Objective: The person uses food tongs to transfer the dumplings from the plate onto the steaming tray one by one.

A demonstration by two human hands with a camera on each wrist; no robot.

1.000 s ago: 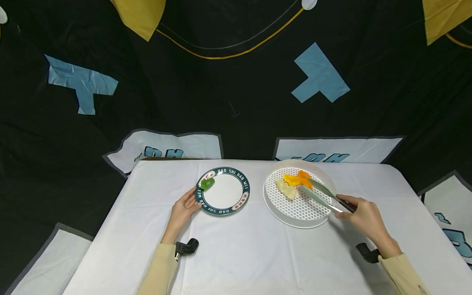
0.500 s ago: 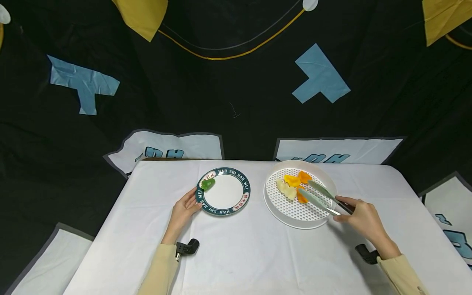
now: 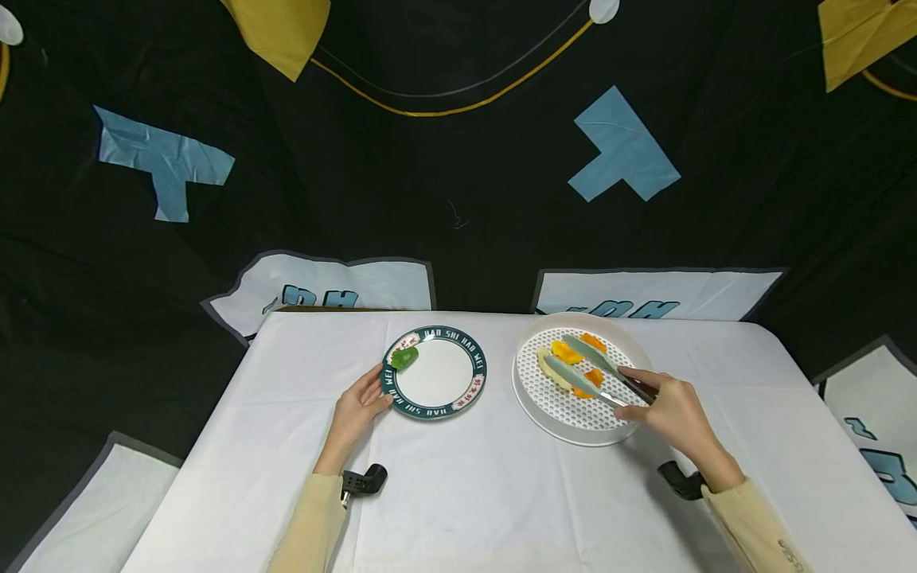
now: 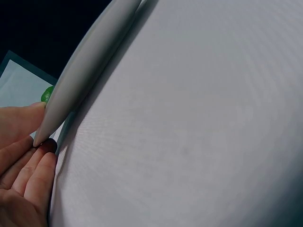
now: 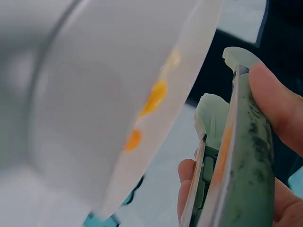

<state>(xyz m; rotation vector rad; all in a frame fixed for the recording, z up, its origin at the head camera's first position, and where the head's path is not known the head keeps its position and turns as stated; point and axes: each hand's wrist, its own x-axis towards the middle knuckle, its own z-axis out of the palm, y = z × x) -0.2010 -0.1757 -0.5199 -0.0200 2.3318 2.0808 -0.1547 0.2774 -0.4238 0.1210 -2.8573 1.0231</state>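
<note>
My left hand (image 3: 356, 410) pinches the left rim of a green-edged white plate (image 3: 437, 378), thumb on top and fingers beneath in the left wrist view. A glossy green piece (image 3: 404, 357), perhaps pepper, lies on that rim. My right hand (image 3: 669, 410) grips a pair of pale green tongs (image 3: 593, 355), their tips apart above a white perforated draining tray (image 3: 634, 346). Under and between the tips lie a yellow piece (image 3: 566, 352) and a pale yellow piece (image 3: 546, 366). Orange pieces (image 3: 595, 377) lie close by. Whether the tips touch any piece, I cannot tell.
Both dishes stand on a white-clothed table (image 3: 458, 493), the tray to the right of the plate. A black curtain (image 3: 458, 199) with blue and yellow patches hangs behind the table's far edge.
The tongs have left the orange pieces and moved left over the yellow and pale ones. One orange piece now lies apart, nearer me. The left hand and plate have stayed still.
</note>
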